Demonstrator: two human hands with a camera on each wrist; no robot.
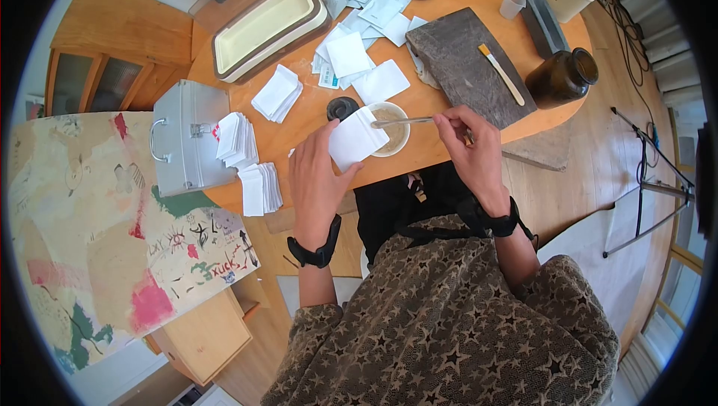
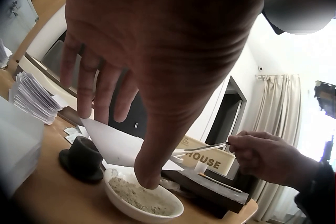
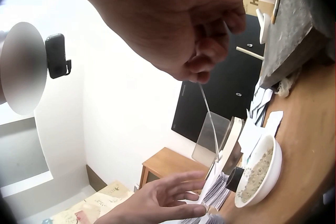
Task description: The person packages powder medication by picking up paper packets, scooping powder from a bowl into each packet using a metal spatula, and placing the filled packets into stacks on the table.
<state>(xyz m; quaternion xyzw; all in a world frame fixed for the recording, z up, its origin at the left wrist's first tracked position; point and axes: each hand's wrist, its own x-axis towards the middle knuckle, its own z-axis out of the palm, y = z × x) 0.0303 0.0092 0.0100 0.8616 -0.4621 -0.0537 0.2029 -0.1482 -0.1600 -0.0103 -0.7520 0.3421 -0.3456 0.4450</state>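
Observation:
In the head view my left hand (image 1: pixel 314 174) holds a white paper packet (image 1: pixel 357 139) between thumb and fingers, tilted beside a white bowl (image 3: pixel 275 167). Greyish-beige powder (image 2: pixel 139 198) fills the lower part of the bowl. My right hand (image 1: pixel 473 148) pinches the handle end of a thin metal spoon (image 1: pixel 407 120), which reaches across above the bowl. The spoon's tip is at the packet's near edge. A black hat-shaped stopper (image 2: pixel 84 155) stands on the table just beyond the packet, close to the bowl.
Stacks of white packets (image 1: pixel 277 94) lie left, by a silver case (image 1: pixel 191 135). Pale blue sachets (image 1: pixel 366 9) spread behind the bowl. To the right are a dark slab (image 1: pixel 467 62) bearing a brush (image 1: pixel 502 77), and a brown glass jar (image 1: pixel 557 80). A cream trough (image 1: pixel 269 24) stands behind.

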